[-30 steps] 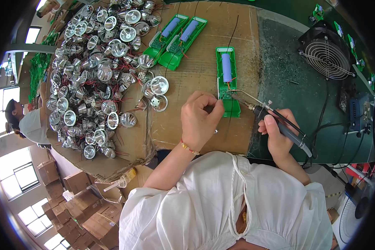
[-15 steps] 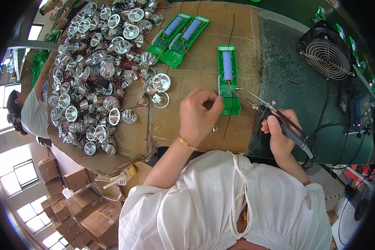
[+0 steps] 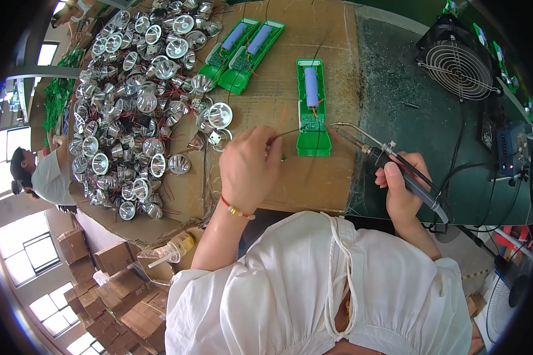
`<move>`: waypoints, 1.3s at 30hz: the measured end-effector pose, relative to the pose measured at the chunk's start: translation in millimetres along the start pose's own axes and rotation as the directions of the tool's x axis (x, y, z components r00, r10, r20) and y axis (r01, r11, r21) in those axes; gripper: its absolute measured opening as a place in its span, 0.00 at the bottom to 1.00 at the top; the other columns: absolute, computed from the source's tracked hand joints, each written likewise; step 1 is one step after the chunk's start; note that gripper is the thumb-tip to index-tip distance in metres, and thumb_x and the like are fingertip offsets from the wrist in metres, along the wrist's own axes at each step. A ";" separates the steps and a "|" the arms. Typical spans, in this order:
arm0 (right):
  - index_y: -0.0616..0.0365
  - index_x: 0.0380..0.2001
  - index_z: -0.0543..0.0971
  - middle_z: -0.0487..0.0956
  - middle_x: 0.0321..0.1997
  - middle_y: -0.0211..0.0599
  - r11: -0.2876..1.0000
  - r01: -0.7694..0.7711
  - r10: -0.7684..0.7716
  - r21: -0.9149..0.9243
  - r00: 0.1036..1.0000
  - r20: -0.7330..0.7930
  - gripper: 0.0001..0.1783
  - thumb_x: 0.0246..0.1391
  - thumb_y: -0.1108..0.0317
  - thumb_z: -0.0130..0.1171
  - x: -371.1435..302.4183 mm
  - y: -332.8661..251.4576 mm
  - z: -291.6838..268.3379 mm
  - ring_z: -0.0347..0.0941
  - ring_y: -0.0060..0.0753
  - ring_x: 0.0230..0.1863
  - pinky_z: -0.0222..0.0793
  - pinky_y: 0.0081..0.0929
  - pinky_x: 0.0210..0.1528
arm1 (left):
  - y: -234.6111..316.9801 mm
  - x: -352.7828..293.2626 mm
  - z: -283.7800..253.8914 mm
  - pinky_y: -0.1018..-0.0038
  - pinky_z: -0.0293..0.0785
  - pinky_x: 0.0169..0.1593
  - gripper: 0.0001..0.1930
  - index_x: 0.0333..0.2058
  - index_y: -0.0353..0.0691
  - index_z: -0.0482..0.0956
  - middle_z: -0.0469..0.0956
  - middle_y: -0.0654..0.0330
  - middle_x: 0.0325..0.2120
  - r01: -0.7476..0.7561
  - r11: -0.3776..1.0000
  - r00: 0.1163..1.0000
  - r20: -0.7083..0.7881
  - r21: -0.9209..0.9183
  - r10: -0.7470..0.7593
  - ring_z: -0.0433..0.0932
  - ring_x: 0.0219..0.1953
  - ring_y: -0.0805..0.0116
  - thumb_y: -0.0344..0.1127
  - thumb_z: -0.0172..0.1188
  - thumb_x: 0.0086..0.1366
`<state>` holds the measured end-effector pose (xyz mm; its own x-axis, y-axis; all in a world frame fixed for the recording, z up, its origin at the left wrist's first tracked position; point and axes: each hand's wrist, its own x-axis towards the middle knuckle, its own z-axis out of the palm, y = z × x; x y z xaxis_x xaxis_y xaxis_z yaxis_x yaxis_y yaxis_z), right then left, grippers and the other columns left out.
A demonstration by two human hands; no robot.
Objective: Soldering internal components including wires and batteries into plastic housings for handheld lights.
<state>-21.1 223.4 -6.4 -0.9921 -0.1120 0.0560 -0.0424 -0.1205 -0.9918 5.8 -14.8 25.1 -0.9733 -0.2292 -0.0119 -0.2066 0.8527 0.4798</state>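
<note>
A green plastic casing (image 3: 314, 145) lies on the brown cardboard, with a blue cylindrical battery (image 3: 311, 87) and a small green circuit board (image 3: 310, 122) inside it. My right hand (image 3: 404, 183) is wrapped round a soldering iron (image 3: 410, 184), whose tip and thin metal feed tube reach the casing's right edge by the board. To the casing's left, my left hand (image 3: 249, 165) pinches thin wires. A dark one stretches toward the board, and a red one sticks up from the fingers. A tiny green piece shows below the fingertips; its kind is unclear.
Many silver reflector cups (image 3: 147, 102) with wires are heaped at left. Two more green casings with batteries (image 3: 259, 39) lie at the far middle. A caged fan (image 3: 459, 70) and a blue control box (image 3: 511, 155) stand at right. Another person (image 3: 46, 171) is at far left.
My left hand has moved left and slightly down, away from the board, with wires now showing between its fingers. The soldering iron stays near the board. The whole view has shifted a little.
</note>
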 end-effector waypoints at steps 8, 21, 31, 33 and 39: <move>0.65 0.31 0.69 0.73 0.24 0.39 0.998 0.024 -0.020 -0.061 0.998 0.060 0.09 0.51 0.71 0.56 1.7 -1.8 9.2 0.70 0.21 0.19 0.68 0.17 0.21 | 3.1 -3.8 10.0 0.70 0.68 0.32 0.03 0.25 0.37 0.80 0.76 0.60 0.20 0.094 0.838 0.987 -0.063 -0.537 -0.151 0.73 0.26 0.63 0.30 0.62 0.51; 0.64 0.28 0.71 0.76 0.22 0.34 0.991 0.078 -0.067 -0.108 0.993 0.101 0.09 0.47 0.74 0.61 6.7 6.1 16.4 0.70 0.16 0.21 0.65 0.15 0.24 | -2.4 1.5 30.7 0.70 0.68 0.31 0.04 0.22 0.36 0.78 0.72 0.57 0.23 -0.053 0.885 0.998 -0.062 -0.462 0.028 0.71 0.28 0.60 0.30 0.62 0.49; 0.65 0.28 0.71 0.76 0.22 0.36 0.992 0.053 -0.044 -0.114 0.996 0.083 0.09 0.47 0.74 0.61 5.9 6.9 16.2 0.71 0.18 0.22 0.67 0.16 0.24 | -0.7 2.1 29.9 0.73 0.67 0.25 0.04 0.21 0.34 0.77 0.72 0.57 0.22 -0.043 0.869 0.998 -0.066 -0.494 0.011 0.71 0.24 0.64 0.29 0.61 0.50; 0.65 0.29 0.71 0.76 0.22 0.37 0.994 0.053 -0.045 -0.100 0.996 0.078 0.09 0.48 0.74 0.60 4.7 5.3 15.7 0.71 0.19 0.22 0.68 0.16 0.24 | -1.0 2.4 29.7 0.74 0.67 0.24 0.04 0.21 0.34 0.77 0.72 0.57 0.22 -0.056 0.875 0.997 -0.075 -0.480 0.023 0.71 0.24 0.65 0.29 0.61 0.50; 0.65 0.31 0.69 0.74 0.25 0.40 0.999 0.033 -0.033 -0.007 0.999 0.011 0.09 0.50 0.74 0.58 5.0 2.5 6.9 0.71 0.22 0.22 0.70 0.18 0.25 | 0.5 3.2 28.8 0.75 0.67 0.24 0.04 0.21 0.33 0.77 0.72 0.57 0.22 -0.034 0.873 0.998 -0.062 -0.487 0.004 0.71 0.21 0.67 0.28 0.61 0.50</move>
<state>-25.4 215.7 -7.8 -0.9888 -0.1190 0.0898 -0.0758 -0.1175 -0.9902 -0.3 -1.6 0.1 -0.9661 -0.2543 0.0441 -0.0990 0.5229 0.8466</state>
